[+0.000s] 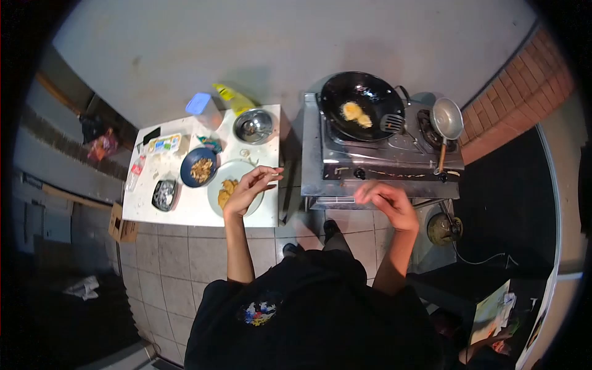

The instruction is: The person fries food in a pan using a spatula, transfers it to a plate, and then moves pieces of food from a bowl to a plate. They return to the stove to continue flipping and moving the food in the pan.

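Grey wall [277,49] fills 12 o'clock, with a white desk [145,203] toward 9 o'clock and a steel stove [394,168] toward 2 o'clock, as I watch remotely through the head view. I see the right grip [391,206] hovering just off the stove's front edge, fingers loosely bent and apart, nothing visible in it. From there the wok [345,86] lies between 11 and 12 o'clock, and the spatula [391,123] rests its slotted head at the wok's 4 o'clock lip. Its long axis runs from 10 to 4, handle end at my 1 o'clock; I judge the right grip clearly the nearer. My left grip [253,188] hangs over the 3 o'clock side of the plate [237,168], fingers half curled; I cannot tell whether they pinch something small.

I count one wok holding two touching golden lumps [352,111], one spatula, one saucepan [447,117] and two stove knobs [359,174]. From the left grip, I count one plate at 9 o'clock and two bowls: a blue bowl [192,155] at 10, a steel bowl [266,120] at 12.
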`<state>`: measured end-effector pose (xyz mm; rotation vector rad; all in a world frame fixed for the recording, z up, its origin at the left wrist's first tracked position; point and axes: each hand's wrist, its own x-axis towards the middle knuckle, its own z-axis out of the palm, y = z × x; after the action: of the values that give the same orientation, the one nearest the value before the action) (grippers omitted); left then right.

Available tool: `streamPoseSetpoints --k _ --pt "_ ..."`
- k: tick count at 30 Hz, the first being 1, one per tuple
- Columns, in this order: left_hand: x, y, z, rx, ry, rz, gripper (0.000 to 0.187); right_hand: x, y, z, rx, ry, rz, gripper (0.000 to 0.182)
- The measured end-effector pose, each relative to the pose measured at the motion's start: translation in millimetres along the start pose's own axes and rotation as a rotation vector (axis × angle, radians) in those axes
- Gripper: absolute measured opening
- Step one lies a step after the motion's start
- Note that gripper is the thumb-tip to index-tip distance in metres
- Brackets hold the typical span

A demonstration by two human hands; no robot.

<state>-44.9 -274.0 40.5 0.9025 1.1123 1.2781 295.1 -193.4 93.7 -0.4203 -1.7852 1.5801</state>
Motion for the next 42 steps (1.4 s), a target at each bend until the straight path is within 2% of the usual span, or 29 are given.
streamPoseSetpoints --k 1,2,3,4,5,6,7,8,9,10,11,13,14,16,18,20,21,23,25,27,28,30,32,34,35,37,40,42 --pt "1.9 17.3 14.9 -0.153 -0.170 0.076 0.022 -4.7 -6.7 -8.5 0.123 -0.067 -0.158 0.017" --pt "7.9 23.0 21.9 -0.148 -0.188 0.076 0.022 -10.6 -4.9 -12.5 0.372 -0.065 -0.264 0.018" --pt "13.6 26.2 27.3 -0.287 -0.313 0.096 0.024 -19.5 8.5 -23.1 0.364 -0.054 -0.270 0.018" --pt "20.2 26.3 32.8 -0.428 -0.434 0.112 0.025 -30.3 33.2 -37.1 0.443 0.123 -0.082 0.017" --pt "29.0 21.3 39.0 -0.430 -0.441 0.107 0.025 -38.6 57.5 -51.0 0.521 0.299 0.110 0.017" --pt "42.7 12.7 43.8 -0.131 -0.234 0.086 0.026 -33.2 73.1 -57.4 -0.079 0.449 0.178 0.015" --pt "57.8 1.8 46.6 0.168 -0.023 0.065 0.027 -37.7 79.5 -71.0 -0.080 0.452 0.173 0.015" --pt "73.5 -22.5 40.4 0.464 0.075 0.188 0.028 -44.0 80.2 -81.6 -0.399 0.530 0.168 0.016" --pt "83.1 -25.1 50.3 0.440 0.161 0.256 0.025 -45.5 81.9 -97.9 -0.723 0.601 0.155 0.017" --pt "93.6 -24.5 55.9 0.281 0.177 0.209 0.025 -47.0 97.8 -120.7 -0.652 0.733 0.127 0.026" --pt "101.2 -20.0 65.5 0.123 0.188 0.152 0.024 -48.2 103.6 -143.4 -0.653 0.741 0.128 0.026" --pt "128.5 -25.1 75.4 0.261 0.231 0.222 0.026 -47.4 111.9 -192.2 -0.914 0.719 0.261 0.037" --pt "142.9 -28.4 78.2 0.279 0.258 0.227 0.029 -45.9 125.5 -215.0 -0.981 0.704 0.294 0.044" --pt "170.4 -33.2 87.0 0.281 0.343 0.228 0.033 -33.1 137.4 -243.3 -0.995 0.698 0.277 0.045" --pt "190.5 -36.5 94.4 0.325 0.393 0.210 0.032 -31.8 152.6 -257.2 -0.999 0.675 0.265 0.047" --pt "201.4 -40.2 99.3 0.382 0.481 0.222 0.031 -21.4 166.0 -269.4 -1.267 0.615 0.358 0.046" --pt "206.5 -41.1 99.1 0.396 0.493 0.225 0.031 -17.5 172.0 -274.6 -1.263 0.597 0.344 0.046" --pt "211.7 -40.3 98.1 0.477 0.526 0.219 0.031 -17.3 182.2 -279.4 -1.272 0.591 0.497 0.043" --pt "219.1 -42.4 90.1 0.516 0.546 0.222 0.031 -16.9 188.9 -284.2 -1.274 0.613 0.473 0.038" --pt "228.2 -42.5 82.2 0.557 0.548 0.225 0.031 -19.1 189.9 -285.7 -1.313 0.550 0.593 0.036" --pt "231.5 -44.4 79.1 0.583 0.587 0.224 0.031 -21.2 191.2 -284.8 -1.334 0.585 0.533 0.029" --pt "237.4 -47.8 75.7 0.601 0.629 0.219 0.030 -23.7 183.5 -283.7 -1.348 0.570 0.510 0.026" --pt "243.3 -47.0 71.5 0.745 0.667 0.260 0.029 -27.3 171.5 -283.6 -1.361 0.556 0.480 0.023" --pt "246.2 -42.9 76.6 0.803 0.695 0.264 0.027 -31.3 157.8 -279.8 -1.390 0.594 0.337 0.017" --pt "246.9 -42.6 78.3 0.859 0.717 0.263 0.026 -31.8 152.5 -279.0 -1.389 0.591 0.335 0.017" --pt "251.4 -42.6 75.9 0.904 0.737 0.235 0.026 -34.1 141.6 -278.4 -1.557 0.540 0.137 0.016" --pt "259.2 -42.4 73.7 0.974 0.786 0.205 0.026 -27.3 120.4 -274.5 -1.510 0.476 0.240 0.016" --pt "266.4 -45.8 65.7 0.998 0.811 0.209 0.024 -19.5 110.5 -273.1 -1.477 0.474 0.207 0.017"
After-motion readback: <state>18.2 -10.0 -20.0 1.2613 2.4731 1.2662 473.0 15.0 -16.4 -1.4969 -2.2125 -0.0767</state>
